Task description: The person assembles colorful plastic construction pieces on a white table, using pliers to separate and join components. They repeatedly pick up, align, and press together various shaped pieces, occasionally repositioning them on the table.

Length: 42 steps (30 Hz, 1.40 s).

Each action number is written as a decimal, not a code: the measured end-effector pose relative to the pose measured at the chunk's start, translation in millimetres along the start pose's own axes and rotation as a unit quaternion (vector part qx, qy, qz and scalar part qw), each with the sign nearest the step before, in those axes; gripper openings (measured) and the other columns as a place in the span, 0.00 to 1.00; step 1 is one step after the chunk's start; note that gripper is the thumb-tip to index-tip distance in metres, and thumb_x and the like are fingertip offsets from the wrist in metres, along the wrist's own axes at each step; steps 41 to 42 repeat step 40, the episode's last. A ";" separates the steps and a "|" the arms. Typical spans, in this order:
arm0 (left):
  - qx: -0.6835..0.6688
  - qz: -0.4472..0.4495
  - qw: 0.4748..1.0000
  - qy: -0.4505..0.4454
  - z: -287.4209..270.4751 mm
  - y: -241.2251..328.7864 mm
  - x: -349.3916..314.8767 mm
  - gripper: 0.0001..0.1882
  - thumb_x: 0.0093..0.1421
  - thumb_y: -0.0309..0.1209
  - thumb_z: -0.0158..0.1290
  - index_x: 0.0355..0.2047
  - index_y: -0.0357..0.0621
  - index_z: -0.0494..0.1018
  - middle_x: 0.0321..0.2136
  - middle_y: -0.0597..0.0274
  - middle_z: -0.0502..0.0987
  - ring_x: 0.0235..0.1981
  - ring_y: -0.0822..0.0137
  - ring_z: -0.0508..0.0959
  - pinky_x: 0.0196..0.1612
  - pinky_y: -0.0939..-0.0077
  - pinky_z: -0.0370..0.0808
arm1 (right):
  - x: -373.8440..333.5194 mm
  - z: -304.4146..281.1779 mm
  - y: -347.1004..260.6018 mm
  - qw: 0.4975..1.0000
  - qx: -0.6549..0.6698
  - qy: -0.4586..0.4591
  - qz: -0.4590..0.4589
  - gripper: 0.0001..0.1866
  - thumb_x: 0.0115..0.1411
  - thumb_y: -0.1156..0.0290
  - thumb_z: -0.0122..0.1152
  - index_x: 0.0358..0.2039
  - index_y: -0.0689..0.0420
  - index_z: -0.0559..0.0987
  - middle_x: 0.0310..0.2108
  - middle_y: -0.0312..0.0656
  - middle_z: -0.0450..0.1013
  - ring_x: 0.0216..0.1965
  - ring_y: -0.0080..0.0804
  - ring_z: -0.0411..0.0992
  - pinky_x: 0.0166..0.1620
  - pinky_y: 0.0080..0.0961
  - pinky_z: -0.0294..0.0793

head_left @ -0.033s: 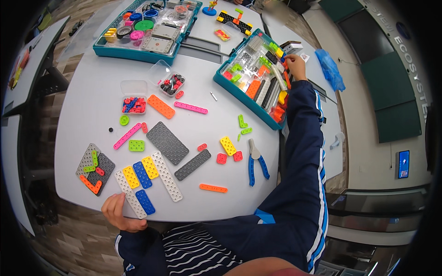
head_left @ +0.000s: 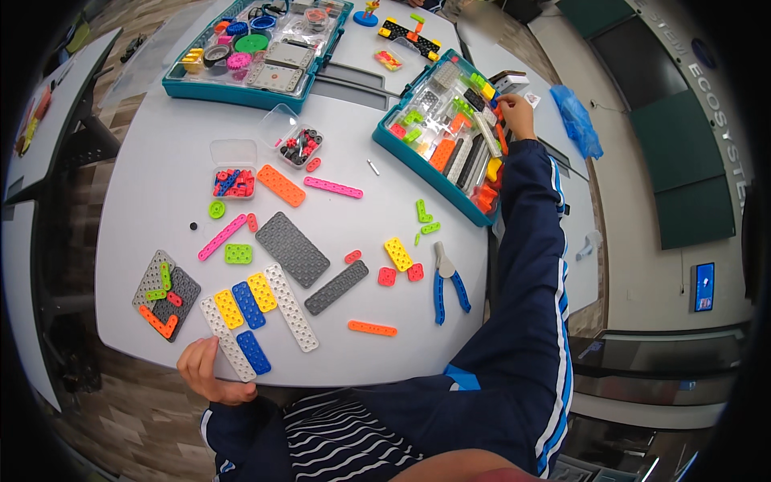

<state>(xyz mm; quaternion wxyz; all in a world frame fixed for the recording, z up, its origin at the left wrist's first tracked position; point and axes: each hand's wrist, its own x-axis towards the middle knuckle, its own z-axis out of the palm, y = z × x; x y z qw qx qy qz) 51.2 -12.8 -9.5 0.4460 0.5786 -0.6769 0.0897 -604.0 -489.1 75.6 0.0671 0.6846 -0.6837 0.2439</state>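
- Nothing had shifted since the earlier frame: your hands and the loose parts lay just as they did there.
- Your right hand point(head_left: 516, 112) was stretched far out to the far right rim of the near tray point(head_left: 384, 138), fingers curled at a blue bit on that rim; I could not tell whether they had closed on it.
- That tray ran long from near right to far left, so your arm lay along its right side, and only the right hand was within reach of it.
- Your left hand point(head_left: 207, 371) rested at the near table edge, fingers flat and loosely spread on the near end of a white strip point(head_left: 227, 341), holding nothing.
- That strip ran away from you, tilted left; a second white strip point(head_left: 291, 307) lay parallel, to its right.
- Between them lay two yellow plates point(head_left: 261, 292) and two blue plates point(head_left: 248, 304).
- Further out lay one grey plate point(head_left: 292, 248), one grey strip point(head_left: 336, 287) and one pair of blue pliers point(head_left: 448, 283).
- Two trays were on the table; the second tray point(head_left: 178, 80) sat far left, well apart from both hands.
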 end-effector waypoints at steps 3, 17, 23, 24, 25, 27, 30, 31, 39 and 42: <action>-0.013 -0.001 1.000 0.001 0.2 -0.3 1.9 0.48 0.64 0.72 0.42 0.51 0.32 0.76 0.42 0.49 0.81 0.44 0.49 0.77 0.51 0.54 0.73 | 2.0 1.6 -1.4 1.000 -0.009 -0.005 0.000 0.11 0.62 0.69 0.63 0.40 0.55 0.89 0.34 0.43 0.85 0.35 0.33 0.82 0.43 0.30 0.81; -0.040 0.008 0.998 0.046 11.4 2.1 14.4 0.40 0.64 0.64 0.48 0.50 0.35 0.78 0.41 0.52 0.81 0.41 0.52 0.77 0.40 0.60 0.72 | -34.5 -29.2 9.9 0.997 0.032 -0.050 -0.057 0.18 0.64 0.59 0.65 0.51 0.53 0.86 0.47 0.50 0.83 0.50 0.46 0.81 0.54 0.39 0.78; -0.070 -0.004 0.997 0.041 9.0 4.9 16.1 0.35 0.62 0.60 0.55 0.48 0.36 0.79 0.41 0.49 0.82 0.42 0.48 0.79 0.48 0.55 0.75 | -32.2 18.2 34.0 0.991 -0.060 -0.010 -0.116 0.24 0.73 0.54 0.47 0.60 0.52 0.80 0.59 0.51 0.77 0.59 0.55 0.74 0.61 0.47 0.72; -0.076 0.011 0.995 0.057 9.7 4.6 17.6 0.34 0.62 0.59 0.57 0.48 0.36 0.79 0.41 0.49 0.82 0.41 0.48 0.79 0.48 0.56 0.75 | -29.7 18.9 35.3 0.994 -0.073 -0.037 -0.070 0.24 0.74 0.54 0.44 0.60 0.53 0.79 0.59 0.52 0.76 0.59 0.57 0.73 0.61 0.48 0.71; -0.078 0.008 0.995 0.060 9.7 5.3 18.8 0.34 0.62 0.59 0.57 0.48 0.36 0.79 0.41 0.49 0.82 0.41 0.48 0.79 0.48 0.56 0.75 | -28.0 15.9 35.1 0.996 -0.022 -0.027 -0.077 0.25 0.75 0.54 0.42 0.60 0.53 0.79 0.55 0.53 0.78 0.57 0.57 0.74 0.61 0.49 0.70; -0.080 0.005 0.995 0.067 8.5 7.2 20.0 0.34 0.61 0.58 0.58 0.49 0.36 0.79 0.41 0.49 0.82 0.41 0.48 0.79 0.48 0.56 0.75 | -27.8 10.3 27.6 0.995 0.055 0.014 -0.085 0.25 0.74 0.53 0.44 0.60 0.53 0.79 0.53 0.54 0.78 0.55 0.58 0.74 0.61 0.48 0.70; -0.081 0.003 0.993 0.084 8.6 10.7 23.1 0.33 0.61 0.57 0.59 0.48 0.37 0.79 0.40 0.49 0.82 0.40 0.48 0.80 0.45 0.57 0.77 | -27.4 -12.6 9.9 0.997 0.036 -0.032 -0.066 0.27 0.73 0.47 0.51 0.61 0.52 0.79 0.62 0.52 0.72 0.65 0.56 0.66 0.67 0.50 0.64; -0.083 0.000 0.993 0.084 7.9 11.9 23.1 0.32 0.61 0.57 0.59 0.48 0.38 0.80 0.40 0.49 0.82 0.40 0.48 0.80 0.45 0.57 0.77 | -33.7 -18.5 0.1 0.996 0.018 -0.013 -0.091 0.26 0.73 0.50 0.53 0.60 0.54 0.80 0.60 0.54 0.73 0.64 0.56 0.67 0.66 0.49 0.64; -0.102 -0.026 0.991 0.086 2.2 17.6 21.6 0.22 0.56 0.40 0.64 0.47 0.42 0.80 0.37 0.52 0.82 0.34 0.52 0.81 0.39 0.63 0.78 | -168.4 -73.1 -182.9 0.952 0.004 -0.057 -0.301 0.28 0.67 0.54 0.66 0.63 0.52 0.76 0.71 0.58 0.59 0.70 0.62 0.58 0.71 0.54 0.58; -0.104 -0.034 0.990 0.083 1.4 18.4 20.0 0.22 0.55 0.40 0.64 0.48 0.42 0.80 0.38 0.54 0.82 0.34 0.52 0.81 0.40 0.63 0.78 | -192.8 -81.1 -215.9 0.939 -0.003 -0.063 -0.338 0.32 0.64 0.51 0.69 0.65 0.50 0.75 0.72 0.57 0.57 0.73 0.61 0.54 0.73 0.54 0.55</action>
